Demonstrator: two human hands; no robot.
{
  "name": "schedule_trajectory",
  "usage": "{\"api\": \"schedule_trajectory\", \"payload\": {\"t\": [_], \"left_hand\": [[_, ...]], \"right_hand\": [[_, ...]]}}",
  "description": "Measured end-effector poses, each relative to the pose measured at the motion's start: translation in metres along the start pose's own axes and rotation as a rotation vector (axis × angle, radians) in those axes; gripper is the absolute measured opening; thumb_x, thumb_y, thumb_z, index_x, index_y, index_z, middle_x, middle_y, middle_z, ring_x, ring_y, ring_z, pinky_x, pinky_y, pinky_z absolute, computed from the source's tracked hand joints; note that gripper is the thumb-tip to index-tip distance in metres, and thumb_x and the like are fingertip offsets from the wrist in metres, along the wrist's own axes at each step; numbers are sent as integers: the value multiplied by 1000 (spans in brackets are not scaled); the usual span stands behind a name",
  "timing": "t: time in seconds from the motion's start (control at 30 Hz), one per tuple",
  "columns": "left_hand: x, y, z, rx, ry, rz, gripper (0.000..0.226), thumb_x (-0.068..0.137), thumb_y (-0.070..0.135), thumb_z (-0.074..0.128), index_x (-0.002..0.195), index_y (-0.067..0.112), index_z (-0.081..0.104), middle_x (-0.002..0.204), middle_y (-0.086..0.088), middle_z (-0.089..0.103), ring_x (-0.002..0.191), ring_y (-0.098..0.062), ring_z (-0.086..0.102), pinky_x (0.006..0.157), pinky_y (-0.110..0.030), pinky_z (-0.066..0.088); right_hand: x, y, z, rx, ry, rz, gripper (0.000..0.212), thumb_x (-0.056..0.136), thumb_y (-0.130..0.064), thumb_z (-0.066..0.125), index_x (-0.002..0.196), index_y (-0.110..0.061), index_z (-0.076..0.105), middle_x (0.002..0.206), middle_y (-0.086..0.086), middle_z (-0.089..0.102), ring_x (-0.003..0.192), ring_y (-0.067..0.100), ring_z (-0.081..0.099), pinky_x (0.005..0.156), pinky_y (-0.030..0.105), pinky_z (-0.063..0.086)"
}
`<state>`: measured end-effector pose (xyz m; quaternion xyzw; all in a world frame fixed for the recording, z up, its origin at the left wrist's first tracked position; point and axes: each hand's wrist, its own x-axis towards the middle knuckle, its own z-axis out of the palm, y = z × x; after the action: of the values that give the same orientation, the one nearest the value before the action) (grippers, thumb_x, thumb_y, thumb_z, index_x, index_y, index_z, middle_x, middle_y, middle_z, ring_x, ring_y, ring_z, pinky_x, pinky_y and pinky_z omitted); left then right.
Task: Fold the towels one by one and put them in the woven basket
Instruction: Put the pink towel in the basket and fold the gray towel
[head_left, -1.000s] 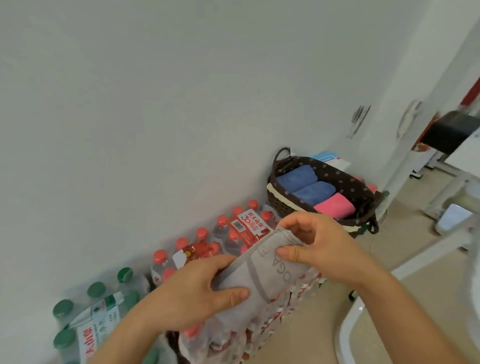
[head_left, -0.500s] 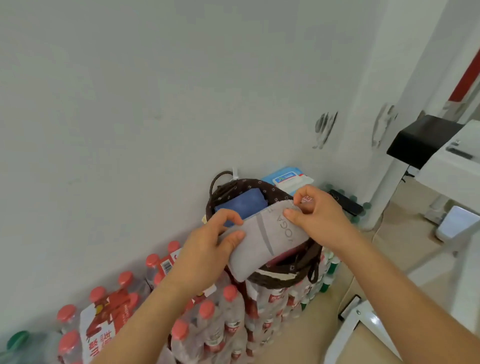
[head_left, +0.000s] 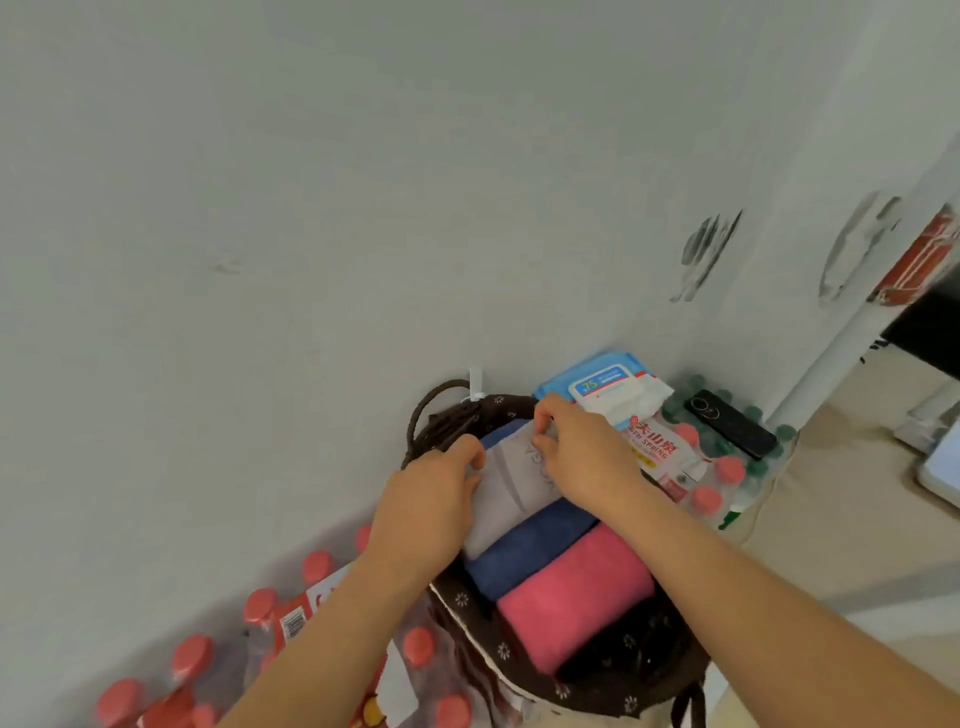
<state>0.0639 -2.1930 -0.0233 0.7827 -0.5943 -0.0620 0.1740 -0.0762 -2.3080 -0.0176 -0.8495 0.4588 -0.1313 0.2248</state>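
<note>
Holding: both hands grip a folded grey towel (head_left: 511, 486) over the far end of the woven basket (head_left: 621, 696)
Left hand (head_left: 431, 506): fingers curled round the towel's left edge, thumb on top
Right hand (head_left: 584, 457): thumb and fingertips pinching the towel's far corner
Grey towel: lies partly inside the basket, over a blue towel at the far end, touching the dark blue towel (head_left: 530, 551); printed letters on it are too blurred to read
Basket contents: dark blue towel beside a pink towel (head_left: 574, 597), both folded, side by side
Basket: dark brown lining with small flowers, loop handle (head_left: 431, 410) toward the wall
Resting on: shrink-wrapped bottles with red caps (head_left: 317, 566)
Behind the basket: blue wet-wipes pack (head_left: 605, 382), near a black phone (head_left: 730, 423) lying on green-capped bottles
</note>
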Motion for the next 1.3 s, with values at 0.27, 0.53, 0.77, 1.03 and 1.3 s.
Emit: {"api": "schedule_trajectory", "payload": {"t": [0.27, 0.53, 0.77, 1.03, 1.3], "left_hand": [[8, -10, 13, 207, -90, 61, 10, 93, 20, 46, 101, 26, 43, 77, 1, 50, 65, -24, 55, 57, -35, 46], [-3, -7, 15, 327, 8, 366, 16, 75, 19, 61, 91, 22, 64, 80, 4, 58, 62, -17, 56, 45, -31, 48], [-11, 5, 26, 408, -45, 194, 23, 67, 20, 80, 77, 19, 60, 66, 2, 55, 43, -21, 48, 35, -28, 41], [-7, 14, 28, 453, -83, 132, 26, 61, 20, 80, 80, 17, 63, 74, -1, 60, 55, -21, 57, 37, -27, 33], [-9, 4, 10, 158, 113, 100, 24, 86, 27, 48, 97, 23, 70, 89, 4, 62, 73, -19, 56, 58, -36, 50]], "right_hand": [[7, 1, -5, -388, 14, -440, 13, 75, -17, 67, 86, -13, 61, 92, 8, 54, 83, 30, 55, 56, 37, 44], [19, 6, -17, -455, -344, -540, 37, 91, -49, 51, 114, -20, 56, 113, 4, 49, 99, 25, 56, 67, 32, 29], [24, 10, -4, -397, -382, -566, 38, 87, -46, 57, 115, -20, 51, 114, 8, 49, 101, 27, 54, 78, 36, 43], [31, 14, 8, -323, -369, -575, 38, 86, -46, 58, 114, -21, 52, 111, 6, 50, 100, 25, 54, 78, 36, 44], [22, 19, -22, -83, -282, -531, 23, 87, -34, 57, 108, -25, 63, 109, -4, 60, 104, 17, 55, 86, 34, 43]]}}
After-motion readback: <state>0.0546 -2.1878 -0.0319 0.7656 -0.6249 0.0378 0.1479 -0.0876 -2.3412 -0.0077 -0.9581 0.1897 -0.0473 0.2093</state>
